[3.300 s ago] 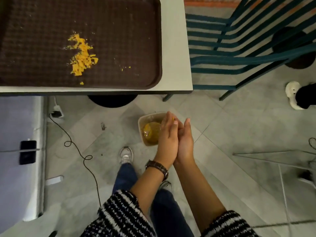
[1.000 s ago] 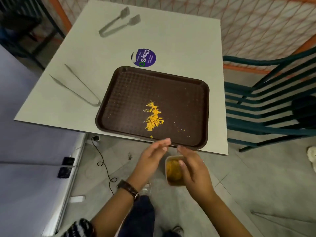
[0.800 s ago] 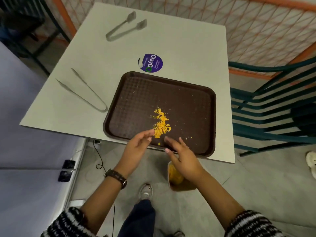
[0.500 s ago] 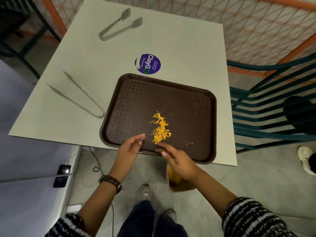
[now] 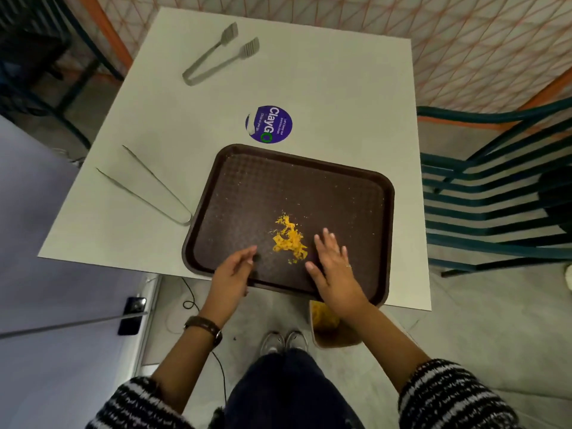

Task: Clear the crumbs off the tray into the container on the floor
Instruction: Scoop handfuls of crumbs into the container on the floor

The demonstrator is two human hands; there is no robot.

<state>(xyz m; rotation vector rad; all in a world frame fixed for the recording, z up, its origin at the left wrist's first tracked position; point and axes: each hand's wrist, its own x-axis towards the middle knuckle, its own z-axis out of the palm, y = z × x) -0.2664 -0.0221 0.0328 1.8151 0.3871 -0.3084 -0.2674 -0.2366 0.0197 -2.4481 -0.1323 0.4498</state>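
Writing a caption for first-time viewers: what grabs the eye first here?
The bright yellow-orange crumb pile near the front of the dark brown rectangular plastic tray, with the left hand and right hand on either side of it. Then the round purple sticker on the white table just beyond the tray.

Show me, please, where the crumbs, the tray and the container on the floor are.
crumbs (image 5: 291, 239), head view, middle of the yellow pile.
tray (image 5: 294, 187), head view, bare brown surface beyond the pile.
container (image 5: 337, 339), head view, its bare near end.
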